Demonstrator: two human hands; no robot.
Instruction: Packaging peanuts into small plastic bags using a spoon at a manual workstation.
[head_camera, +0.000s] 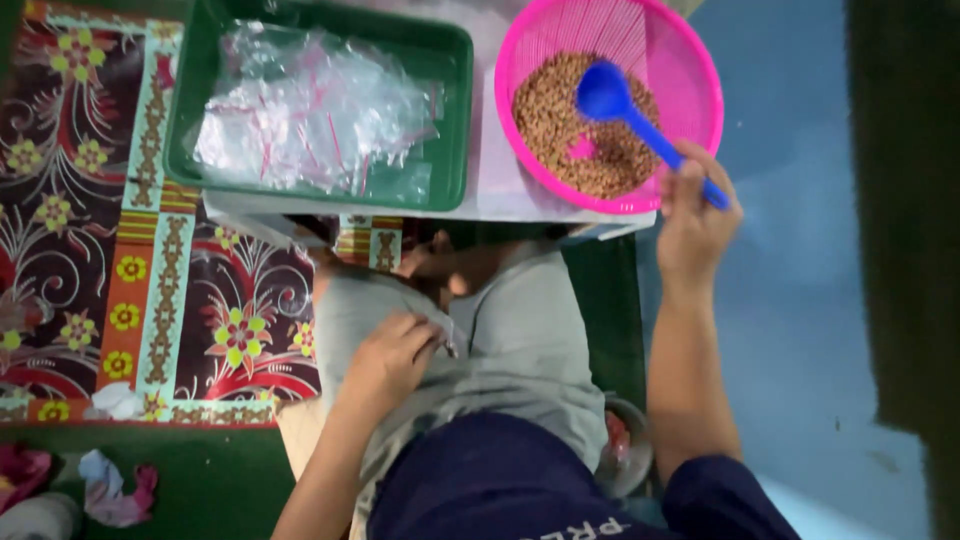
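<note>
- Right hand (693, 225): we log it closed round the handle of a blue scoop (625, 112), whose bowl rests among the brown grains (580, 125).
- Pink sieve basket (610, 95): round, holding the grains; it sits on a pale low board (495, 190), just beside the green tray.
- Left hand (388, 358): we note it lying on the lap, fingers curled and pinching what looks like a thin clear bag (447, 335); the blur keeps us from being sure.
- Green tray (455, 110): rectangular, filled with a heap of clear plastic bags (310, 115) with red strips.
- Lap: grey trousers (520, 340), dark blue shirt below.
- Floor covering: a dark floral mat (110, 230) with yellow flowers on the left, green underlay at its edge.
- Room: pale blue floor (790, 300) on the right; crumpled cloth scraps (115, 490) at lower left.
</note>
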